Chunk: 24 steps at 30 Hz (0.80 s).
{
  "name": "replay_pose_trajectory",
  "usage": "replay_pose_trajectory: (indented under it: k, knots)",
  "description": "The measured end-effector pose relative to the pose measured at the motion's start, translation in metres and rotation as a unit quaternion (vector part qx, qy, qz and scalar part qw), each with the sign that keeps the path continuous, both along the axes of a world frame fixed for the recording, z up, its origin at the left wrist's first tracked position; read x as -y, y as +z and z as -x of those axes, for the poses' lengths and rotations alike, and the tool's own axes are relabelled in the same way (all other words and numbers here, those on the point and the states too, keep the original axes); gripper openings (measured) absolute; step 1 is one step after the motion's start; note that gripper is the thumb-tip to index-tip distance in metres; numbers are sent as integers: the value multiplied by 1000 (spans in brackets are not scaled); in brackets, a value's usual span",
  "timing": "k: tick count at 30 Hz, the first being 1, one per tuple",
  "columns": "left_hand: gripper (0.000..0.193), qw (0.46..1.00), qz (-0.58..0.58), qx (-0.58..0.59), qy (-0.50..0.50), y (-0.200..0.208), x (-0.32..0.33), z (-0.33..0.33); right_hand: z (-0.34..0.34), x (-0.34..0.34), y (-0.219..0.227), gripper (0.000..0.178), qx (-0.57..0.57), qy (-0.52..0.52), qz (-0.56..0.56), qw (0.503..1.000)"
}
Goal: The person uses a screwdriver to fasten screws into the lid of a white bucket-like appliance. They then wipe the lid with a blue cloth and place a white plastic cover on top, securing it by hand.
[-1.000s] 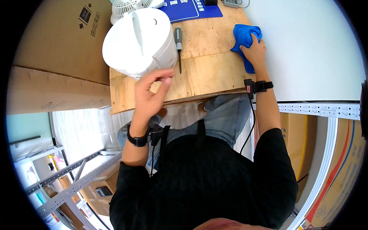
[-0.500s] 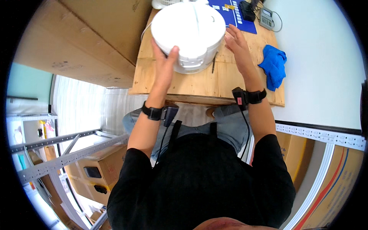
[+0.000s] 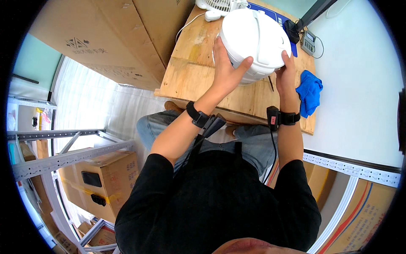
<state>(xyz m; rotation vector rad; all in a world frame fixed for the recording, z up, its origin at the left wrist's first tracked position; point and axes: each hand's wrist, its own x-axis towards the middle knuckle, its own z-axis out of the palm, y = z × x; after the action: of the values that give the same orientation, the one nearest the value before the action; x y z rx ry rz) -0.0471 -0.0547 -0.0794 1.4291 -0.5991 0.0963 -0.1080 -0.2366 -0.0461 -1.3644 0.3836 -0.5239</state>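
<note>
A white rice cooker [image 3: 241, 36], round and lidded, with a raised handle strip across its top, is at the far part of the wooden table. My left hand [image 3: 227, 67] wraps its near left side, thumb spread toward the front and fingers along the wall. On the near right side, my right hand [image 3: 286, 74] presses against the cooker, its fingers partly hidden by it. Whether the base rests on the table or is lifted I cannot tell. A thin dark stick [image 3: 271, 84] lies on the table just in front of the cooker.
A blue cloth [image 3: 310, 92] lies at the right edge of the wooden table [image 3: 186, 78]. Behind the cooker are a white fan [image 3: 220, 6], a blue mat [image 3: 270, 14] and a grey keypad device [image 3: 308, 42]. A large cardboard box [image 3: 110, 46] stands left of the table.
The cooker has shifted right over the table and turned, with my left hand on it. My right hand, apart from it before, now touches its right side. The view has also turned slightly.
</note>
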Motion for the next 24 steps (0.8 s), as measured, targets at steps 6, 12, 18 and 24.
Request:
replay_pose_trajectory:
  k: [6, 12, 18, 24]
  knots:
    - [88, 996, 46, -60, -43, -9, -4, -10, -5, 4, 5, 68, -35, -8, 18, 999]
    - [54, 952, 124, -267, -78, -11, -61, -34, -9, -1, 9, 67, -66, -26, 23, 997]
    - [50, 950, 20, -310, -36, -19, -59, -19, -6, -4, 4, 66, -29, -11, 33, 999]
    - [96, 990, -134, -45, -28, -41, -30, 10, -7, 0, -2, 64, -4, -3, 61, 998]
